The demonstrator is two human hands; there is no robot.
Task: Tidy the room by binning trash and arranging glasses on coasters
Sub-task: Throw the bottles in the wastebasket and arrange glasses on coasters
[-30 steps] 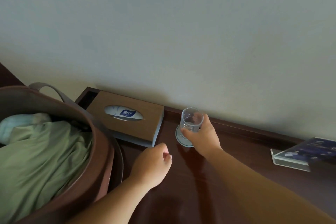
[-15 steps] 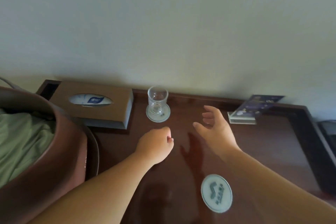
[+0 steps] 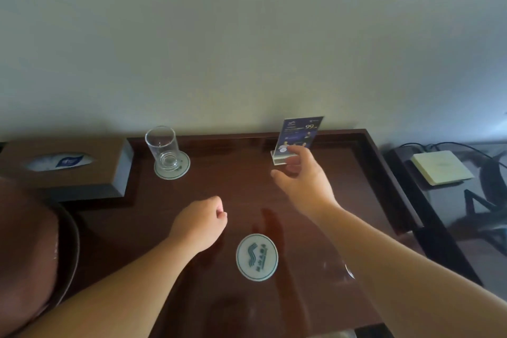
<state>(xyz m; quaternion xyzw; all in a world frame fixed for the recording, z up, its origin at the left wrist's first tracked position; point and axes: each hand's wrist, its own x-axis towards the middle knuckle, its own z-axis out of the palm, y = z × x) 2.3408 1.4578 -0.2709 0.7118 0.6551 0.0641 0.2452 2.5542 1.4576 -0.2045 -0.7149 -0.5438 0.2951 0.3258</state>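
Fingers of the right hand (image 3: 304, 181) spread, empty, above the table (image 3: 225, 173); left hand (image 3: 200, 221) fisted.

Dim soft light, glossy tabletop (image 3: 343, 186) reflections, slight blur, wide-angle edge bending

From my feed I see both forearms bare right down to the frame edge, no sleeve or cuff showing on either one; my left hand (image 3: 201, 221) and right hand (image 3: 304, 182) carry no glove, ring, watch or wristband that I can make out
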